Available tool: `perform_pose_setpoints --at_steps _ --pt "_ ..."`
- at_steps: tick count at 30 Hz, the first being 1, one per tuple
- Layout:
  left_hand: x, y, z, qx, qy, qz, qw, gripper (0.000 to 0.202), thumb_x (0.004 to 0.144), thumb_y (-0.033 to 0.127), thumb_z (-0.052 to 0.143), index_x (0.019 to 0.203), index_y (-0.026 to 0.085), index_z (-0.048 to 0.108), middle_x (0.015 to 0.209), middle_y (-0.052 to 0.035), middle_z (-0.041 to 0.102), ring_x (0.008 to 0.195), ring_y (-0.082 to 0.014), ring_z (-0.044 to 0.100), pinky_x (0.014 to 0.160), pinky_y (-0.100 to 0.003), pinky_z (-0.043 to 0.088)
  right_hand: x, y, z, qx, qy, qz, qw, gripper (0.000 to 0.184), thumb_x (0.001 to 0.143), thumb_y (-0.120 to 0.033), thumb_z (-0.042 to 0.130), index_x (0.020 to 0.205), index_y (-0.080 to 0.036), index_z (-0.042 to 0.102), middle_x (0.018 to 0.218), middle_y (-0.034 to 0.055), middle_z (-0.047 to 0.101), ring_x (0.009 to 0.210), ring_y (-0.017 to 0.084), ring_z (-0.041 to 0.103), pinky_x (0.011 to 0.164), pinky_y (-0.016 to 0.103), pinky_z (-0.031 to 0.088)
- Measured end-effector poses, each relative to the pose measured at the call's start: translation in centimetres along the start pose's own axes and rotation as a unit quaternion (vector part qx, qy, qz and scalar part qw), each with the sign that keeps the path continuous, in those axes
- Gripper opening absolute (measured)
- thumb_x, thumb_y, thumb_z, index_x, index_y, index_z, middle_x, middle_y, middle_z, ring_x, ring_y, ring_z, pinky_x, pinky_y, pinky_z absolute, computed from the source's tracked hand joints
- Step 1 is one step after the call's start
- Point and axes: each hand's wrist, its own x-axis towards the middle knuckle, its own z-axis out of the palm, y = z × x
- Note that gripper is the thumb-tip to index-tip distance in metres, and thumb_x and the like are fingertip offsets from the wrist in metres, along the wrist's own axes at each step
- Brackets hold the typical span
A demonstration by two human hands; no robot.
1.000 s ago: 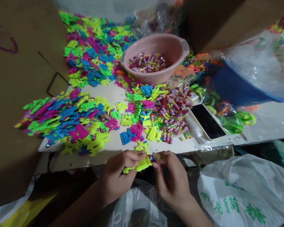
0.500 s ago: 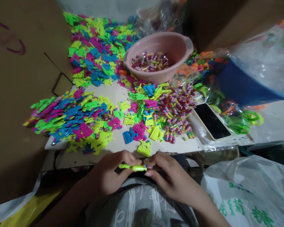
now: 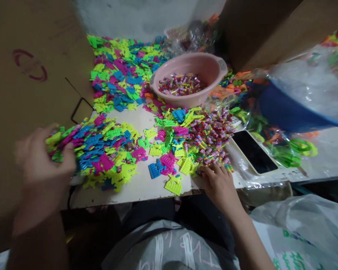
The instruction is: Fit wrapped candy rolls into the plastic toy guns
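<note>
My left hand (image 3: 43, 165) is blurred by motion at the left end of a heap of flat neon plastic pieces (image 3: 101, 146) in yellow, green, blue and pink. It touches the heap's edge, and its fingers are too smeared to read. My right hand (image 3: 217, 180) lies palm down near the front edge of the white table (image 3: 141, 185). Its fingers are spread on the near edge of a pile of small wrapped sweets (image 3: 214, 137), and nothing shows in its grip. A yellow plastic piece (image 3: 173, 185) lies loose at the table's edge between my hands.
A pink basin (image 3: 186, 101) holding more sweets stands at the back, with another heap of neon pieces (image 3: 121, 71) to its left. A phone (image 3: 253, 152) lies under clear plastic on the right, beside a blue tub (image 3: 284, 110). Cardboard (image 3: 30, 75) walls the left; a white bag (image 3: 304, 232) sits low right.
Both hands have left my lap, where they held a yellow piece together. The left swung out to the left heap; the right reached forward to the sweets. The yellow piece is out of my hands.
</note>
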Motion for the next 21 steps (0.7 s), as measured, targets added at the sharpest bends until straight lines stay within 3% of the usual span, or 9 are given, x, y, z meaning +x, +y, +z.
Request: perform_pose_setpoints --at_steps 2,3,6,9,13,15,18,21 --pt "-1.8 2.1 2.3 -0.02 -0.017 0.063 0.998 0.036 0.086 0.027 0.056 0.121 0.022 0.059 0.124 -0.0017 0.064 0.12 -0.0304 0.055 0.108 -0.044 0.039 -0.3 -0.4 0.1 -0.011 -0.004 -0.002 1.0 0.024 0.092 -0.016 0.049 0.109 -0.021 0.066 0.097 0.0106 0.063 0.09 0.027 0.056 0.072 0.037 0.037" --pt "-2.9 3.1 3.7 -0.057 -0.098 0.095 0.989 0.03 0.088 0.027 0.052 0.115 0.023 0.062 0.118 -0.0013 0.067 0.116 -0.0282 0.059 0.104 -0.042 0.042 -0.4 -0.5 0.1 -0.016 -0.004 0.0 1.0 0.024 0.092 -0.017 0.05 0.11 -0.02 0.066 0.099 0.011 0.063 0.09 0.028 0.056 0.071 0.037 0.037" --pt "-6.4 5.6 7.8 -0.108 -0.269 0.121 0.949 0.032 0.088 0.024 0.051 0.117 0.019 0.063 0.122 -0.0096 0.068 0.116 -0.0285 0.061 0.101 -0.044 0.046 -0.6 -0.9 0.1 -0.01 -0.008 -0.005 1.0 0.022 0.092 -0.017 0.05 0.109 -0.02 0.066 0.102 0.0109 0.064 0.091 0.027 0.056 0.072 0.037 0.037" --pt "-8.7 6.6 10.2 -0.077 -0.329 0.095 0.936 0.04 0.084 0.021 0.06 0.124 0.018 0.06 0.127 -0.0145 0.065 0.119 -0.0324 0.058 0.102 -0.05 0.044 -0.9 -1.0 -0.2 0.006 -0.012 -0.012 1.0 0.022 0.093 -0.016 0.049 0.107 -0.02 0.066 0.107 0.0098 0.065 0.095 0.027 0.056 0.074 0.037 0.037" --pt "-9.2 6.0 10.6 -0.102 -0.322 0.038 0.941 0.051 0.077 0.016 0.066 0.127 0.021 0.057 0.12 -0.0138 0.066 0.112 -0.0313 0.061 0.096 -0.046 0.048 -1.2 -1.6 -0.4 -0.013 -0.013 -0.009 1.0 0.03 0.089 -0.01 0.049 0.114 -0.02 0.063 0.113 0.0096 0.066 0.096 0.027 0.055 0.076 0.038 0.036" --pt "-8.9 5.4 10.2 -0.155 -0.326 0.003 0.933 0.042 0.077 0.018 0.065 0.119 0.021 0.06 0.108 -0.0103 0.069 0.102 -0.0274 0.065 0.087 -0.039 0.052 -1.4 -2.2 -0.3 -0.019 -0.019 -0.02 0.999 0.033 0.087 -0.007 0.049 0.115 -0.019 0.063 0.116 0.0104 0.066 0.098 0.028 0.054 0.078 0.04 0.035" --pt "-8.4 4.9 9.3 -0.257 -0.334 -0.054 0.905 0.017 0.077 0.027 0.066 0.092 0.02 0.062 0.088 -0.0034 0.067 0.086 -0.0207 0.066 0.077 -0.03 0.052 -1.4 -3.0 0.0 -0.011 -0.031 -0.04 0.999 0.034 0.083 -0.004 0.05 0.11 -0.019 0.064 0.117 0.0102 0.066 0.098 0.027 0.054 0.079 0.04 0.035" --pt "-7.9 5.5 8.1 -0.337 -0.338 -0.158 0.864 0.023 0.069 0.031 0.073 0.081 0.02 0.058 0.078 0.0013 0.063 0.078 -0.0172 0.064 0.072 -0.026 0.051 -1.2 -3.2 0.1 -0.026 -0.021 -0.035 0.999 0.032 0.082 -0.003 0.052 0.108 -0.018 0.065 0.112 0.0101 0.067 0.095 0.027 0.054 0.079 0.04 0.033"
